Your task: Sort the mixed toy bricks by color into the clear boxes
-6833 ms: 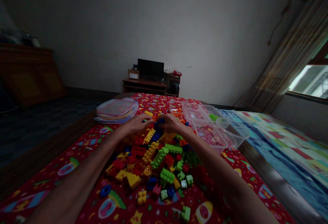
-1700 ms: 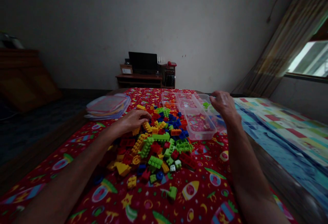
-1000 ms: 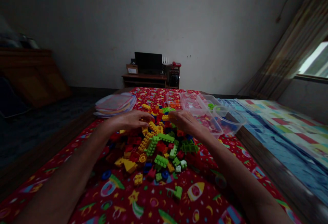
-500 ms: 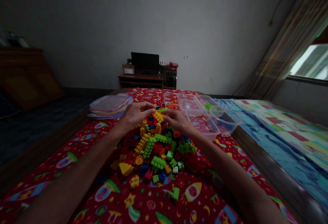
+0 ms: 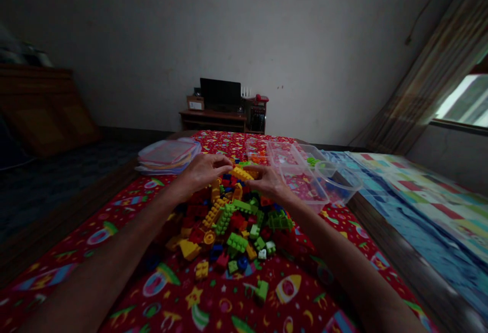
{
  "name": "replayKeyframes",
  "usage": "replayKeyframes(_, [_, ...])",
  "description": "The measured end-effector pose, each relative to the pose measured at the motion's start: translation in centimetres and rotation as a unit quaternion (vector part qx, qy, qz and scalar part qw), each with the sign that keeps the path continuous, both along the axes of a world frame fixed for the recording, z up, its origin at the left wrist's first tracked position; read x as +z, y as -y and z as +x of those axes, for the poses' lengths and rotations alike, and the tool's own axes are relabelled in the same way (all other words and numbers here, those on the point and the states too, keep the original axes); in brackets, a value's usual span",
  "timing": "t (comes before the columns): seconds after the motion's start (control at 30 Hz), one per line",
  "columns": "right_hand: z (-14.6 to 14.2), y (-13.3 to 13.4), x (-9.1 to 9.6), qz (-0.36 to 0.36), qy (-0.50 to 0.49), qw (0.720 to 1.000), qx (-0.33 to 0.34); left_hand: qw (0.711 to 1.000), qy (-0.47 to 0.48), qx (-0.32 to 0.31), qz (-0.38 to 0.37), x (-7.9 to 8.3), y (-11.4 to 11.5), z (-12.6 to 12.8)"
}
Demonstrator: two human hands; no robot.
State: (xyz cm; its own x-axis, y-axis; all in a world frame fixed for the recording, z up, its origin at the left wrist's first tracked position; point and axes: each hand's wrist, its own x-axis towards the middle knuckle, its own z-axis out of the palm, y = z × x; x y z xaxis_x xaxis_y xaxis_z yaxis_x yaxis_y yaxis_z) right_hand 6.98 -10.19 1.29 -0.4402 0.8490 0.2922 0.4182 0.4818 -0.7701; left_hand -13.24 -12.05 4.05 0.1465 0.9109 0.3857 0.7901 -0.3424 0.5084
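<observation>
A heap of colourful plastic building bricks (image 5: pixel 229 226) lies on a red printed bedsheet (image 5: pixel 125 292). My left hand (image 5: pixel 202 173) and my right hand (image 5: pixel 269 183) meet at the heap's far end. Between them is a yellow brick (image 5: pixel 242 173), with my right fingertips pressed on its right end. My left fingertips reach its left end, and I cannot tell whether they grip it. Clear plastic boxes (image 5: pixel 301 175) sit just beyond my right hand, with green bricks (image 5: pixel 313 161) inside one.
A stack of clear lids (image 5: pixel 168 156) lies beyond my left hand. A dark wooden bed edge (image 5: pixel 396 241) runs along the right, with a patterned quilt (image 5: pixel 427 206) past it. A low desk with a monitor (image 5: pixel 220 95) stands against the far wall.
The yellow brick has shifted slightly right between my hands. My hands have moved a little apart, and the heap looks unchanged.
</observation>
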Motion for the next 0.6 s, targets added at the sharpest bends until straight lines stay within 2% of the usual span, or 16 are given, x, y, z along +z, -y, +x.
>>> replayKeyframes(0.13, [0.7,-0.9,0.0,0.049,-0.003,0.998,-0.049,0.998,-0.046,0.019,-0.023,0.3,-0.7,-3.0])
replayKeyframes(0.27, [2.5,-2.0,0.8,0.071,-0.002,0.993,-0.095,0.983,-0.100,-0.070,-0.139,-0.7,-1.5,-5.2])
replayKeyframes(0.4, [5.1,-3.2,1.9,0.128,0.038,0.976,-0.173,0.965,-0.128,-0.130,-0.186,-1.1,-1.4,-4.9])
replayKeyframes(0.5, [7.0,-4.0,2.5,0.183,0.056,0.955,-0.228,0.964,-0.127,-0.135,-0.188,-0.8,-1.0,-4.2])
replayKeyframes(0.6, [8.5,-4.3,3.0,0.198,0.082,0.943,-0.256,0.966,-0.124,-0.131,-0.187,-0.6,-0.8,-4.0])
